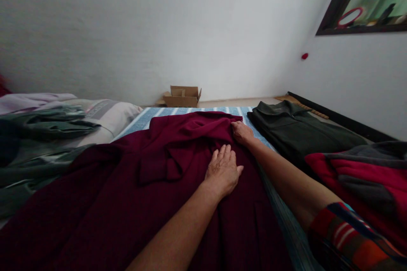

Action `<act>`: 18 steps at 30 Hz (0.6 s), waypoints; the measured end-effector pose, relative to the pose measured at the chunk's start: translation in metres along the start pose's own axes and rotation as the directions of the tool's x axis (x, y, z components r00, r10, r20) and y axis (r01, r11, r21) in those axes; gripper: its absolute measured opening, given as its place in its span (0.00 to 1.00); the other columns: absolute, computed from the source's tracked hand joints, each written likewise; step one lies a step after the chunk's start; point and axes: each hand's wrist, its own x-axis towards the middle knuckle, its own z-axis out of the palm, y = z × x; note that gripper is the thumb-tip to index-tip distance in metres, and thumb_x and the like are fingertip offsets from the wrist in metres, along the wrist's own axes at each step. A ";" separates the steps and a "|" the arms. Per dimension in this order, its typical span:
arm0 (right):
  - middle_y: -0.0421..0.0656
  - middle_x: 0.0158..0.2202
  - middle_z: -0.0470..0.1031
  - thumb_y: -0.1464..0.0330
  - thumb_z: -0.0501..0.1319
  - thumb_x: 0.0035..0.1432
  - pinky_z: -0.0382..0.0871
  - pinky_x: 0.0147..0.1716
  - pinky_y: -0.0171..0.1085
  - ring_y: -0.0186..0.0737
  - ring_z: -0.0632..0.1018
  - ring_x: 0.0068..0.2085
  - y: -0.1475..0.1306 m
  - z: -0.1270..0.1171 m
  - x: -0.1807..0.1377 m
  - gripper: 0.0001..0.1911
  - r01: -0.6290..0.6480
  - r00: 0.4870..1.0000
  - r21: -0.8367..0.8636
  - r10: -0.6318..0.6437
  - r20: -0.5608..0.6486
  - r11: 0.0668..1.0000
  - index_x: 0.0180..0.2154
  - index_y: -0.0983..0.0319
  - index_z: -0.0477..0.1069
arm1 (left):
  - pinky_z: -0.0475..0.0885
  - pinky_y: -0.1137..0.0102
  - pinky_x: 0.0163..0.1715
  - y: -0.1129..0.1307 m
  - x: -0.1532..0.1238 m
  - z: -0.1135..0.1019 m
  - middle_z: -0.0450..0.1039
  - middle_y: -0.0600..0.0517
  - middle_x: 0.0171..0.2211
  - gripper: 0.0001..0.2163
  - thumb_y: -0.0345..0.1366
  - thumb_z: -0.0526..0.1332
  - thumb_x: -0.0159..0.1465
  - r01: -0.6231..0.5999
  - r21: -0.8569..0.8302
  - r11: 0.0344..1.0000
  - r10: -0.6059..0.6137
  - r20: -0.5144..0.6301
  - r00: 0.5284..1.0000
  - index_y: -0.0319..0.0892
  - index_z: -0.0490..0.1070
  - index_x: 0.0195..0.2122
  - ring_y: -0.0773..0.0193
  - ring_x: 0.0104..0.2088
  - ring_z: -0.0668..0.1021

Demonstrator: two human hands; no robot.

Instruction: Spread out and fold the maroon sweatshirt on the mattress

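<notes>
A maroon coat [104,216] lies spread over the striped bed cover, with one sleeve [159,165] folded across its upper part. My left hand [224,169] rests flat on the coat, palm down, fingers stretched out. Further up, at the coat's right edge, my right hand [242,132] is closed with its fingers curled on the fabric. Wrinkles gather in the cloth between the folded sleeve and my hands.
Folded dark green clothing [295,127] and a red and grey garment [365,178] lie on the right. Green clothes [47,127] and a beige bundle [111,116] are at left. An open cardboard box [182,96] stands by the wall, beyond the blue striped cover [144,117].
</notes>
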 end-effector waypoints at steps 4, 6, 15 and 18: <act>0.50 0.47 0.70 0.66 0.40 0.66 0.54 0.49 0.42 0.45 0.69 0.49 -0.013 -0.009 -0.023 0.18 0.034 0.999 0.011 -0.033 -0.036 0.999 0.46 0.64 0.65 | 0.47 0.57 0.60 -0.001 0.001 -0.001 0.48 0.39 0.63 0.29 0.49 0.45 0.65 -0.022 0.010 1.000 0.021 0.061 0.998 0.32 0.53 0.60 0.52 0.64 0.49; 0.49 0.47 0.69 0.65 0.40 0.66 0.54 0.50 0.41 0.43 0.69 0.49 -0.018 -0.009 -0.038 0.18 0.052 0.998 0.033 -0.051 -0.028 0.998 0.47 0.63 0.64 | 0.47 0.57 0.60 -0.001 0.001 -0.004 0.49 0.38 0.63 0.30 0.49 0.45 0.65 -0.030 0.004 1.000 0.030 0.064 0.998 0.31 0.51 0.61 0.52 0.64 0.49; 0.50 0.46 0.70 0.65 0.42 0.67 0.59 0.45 0.33 0.38 0.70 0.48 -0.016 -0.015 -0.066 0.19 0.053 0.999 0.173 -0.054 -0.001 0.983 0.48 0.66 0.65 | 0.46 0.58 0.60 0.002 -0.001 -0.014 0.47 0.37 0.63 0.30 0.47 0.46 0.65 -0.046 -0.020 0.999 0.048 0.107 0.993 0.29 0.50 0.61 0.52 0.64 0.49; 0.50 0.46 0.70 0.65 0.41 0.67 0.59 0.44 0.33 0.39 0.71 0.46 -0.018 -0.031 -0.090 0.19 0.045 0.999 0.210 -0.041 -0.026 0.977 0.48 0.65 0.65 | 0.45 0.58 0.60 0.009 -0.018 -0.025 0.47 0.37 0.63 0.30 0.48 0.47 0.64 -0.058 -0.051 0.997 0.065 0.152 0.986 0.30 0.51 0.61 0.52 0.64 0.48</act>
